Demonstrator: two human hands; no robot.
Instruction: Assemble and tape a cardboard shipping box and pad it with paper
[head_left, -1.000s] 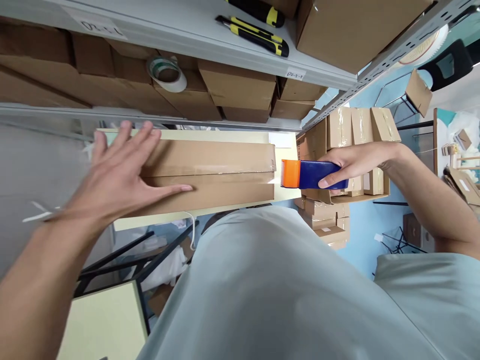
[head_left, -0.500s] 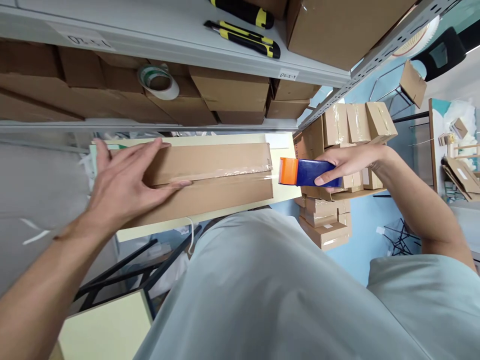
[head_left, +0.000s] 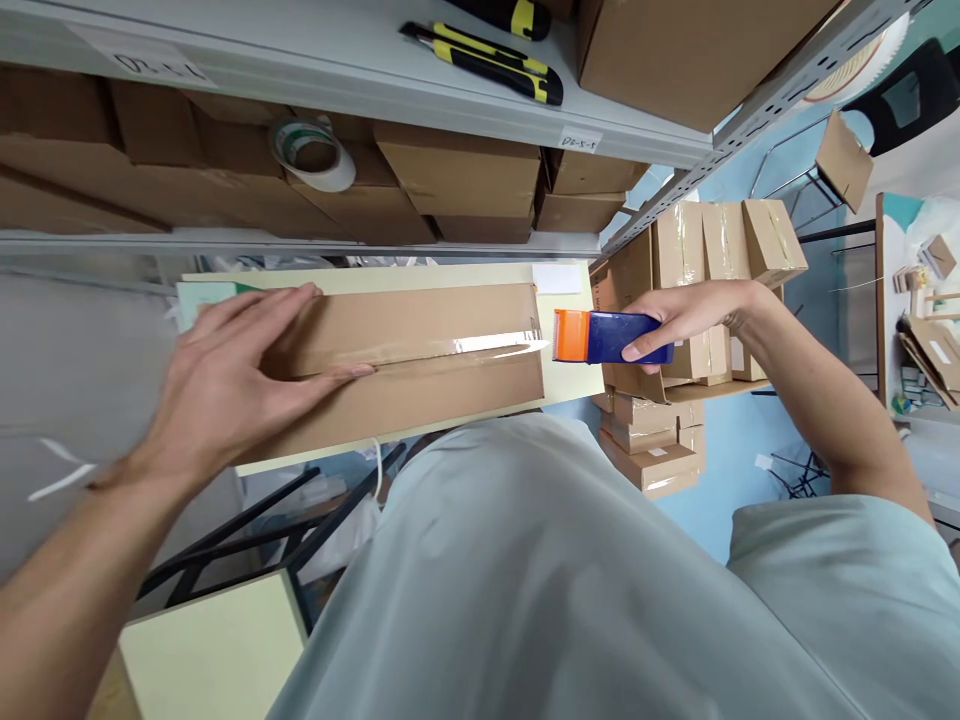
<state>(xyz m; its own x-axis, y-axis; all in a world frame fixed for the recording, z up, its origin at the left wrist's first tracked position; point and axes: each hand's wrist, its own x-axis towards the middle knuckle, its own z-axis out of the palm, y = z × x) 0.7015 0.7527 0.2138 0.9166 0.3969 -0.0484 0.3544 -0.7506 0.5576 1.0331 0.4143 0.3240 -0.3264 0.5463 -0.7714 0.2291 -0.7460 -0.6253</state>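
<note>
The fingers of my left hand (head_left: 225,390) lie spread and released, flat on the left end of a long brown cardboard box (head_left: 435,390), gripping nothing. The fingers of my right hand (head_left: 686,320) are clenched around a blue-and-orange tape dispenser (head_left: 600,337), held just off the box's right end with its orange head facing the box. A strip of clear tape (head_left: 465,346) runs along the seam of the shut flaps; I cannot see what is inside. The box lies on a pale yellow worktop (head_left: 420,275). Beyond it, a grey metal shelf (head_left: 337,70) carries yellow-and-black utility knives (head_left: 487,62). Below that sit a roll of tape (head_left: 311,152) and more brown cartons (head_left: 457,170). Small taped cartons (head_left: 712,240) are stacked to the right.
</note>
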